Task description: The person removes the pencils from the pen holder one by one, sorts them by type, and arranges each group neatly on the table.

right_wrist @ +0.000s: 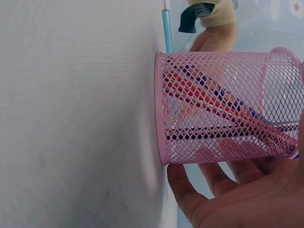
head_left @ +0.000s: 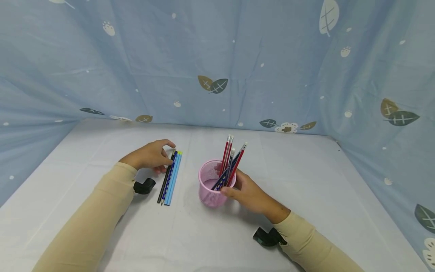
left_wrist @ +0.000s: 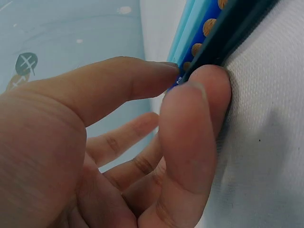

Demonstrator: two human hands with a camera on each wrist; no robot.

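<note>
Now left hand (head_left: 149, 155) pinching black pencil (head_left: 167, 177) on bench (head_left: 306, 181); right hand (head_left: 249, 192) curled around pink mesh cup (head_left: 209, 189).

Both arms wear close-fitting, long beige sleeves (head_left: 102, 211) of smooth, plain fabric that run down to the wrists and leave the hands bare, the left hand (head_left: 149, 155) and the right hand (head_left: 249, 192) alike. A small black camera unit (head_left: 144, 186) with a rounded, elbow-shaped body sits at the underside of the left wrist, just past the cuff. A matching black unit (head_left: 268, 237) is strapped at the right wrist, where the sleeve (head_left: 316, 245) ends.
</note>
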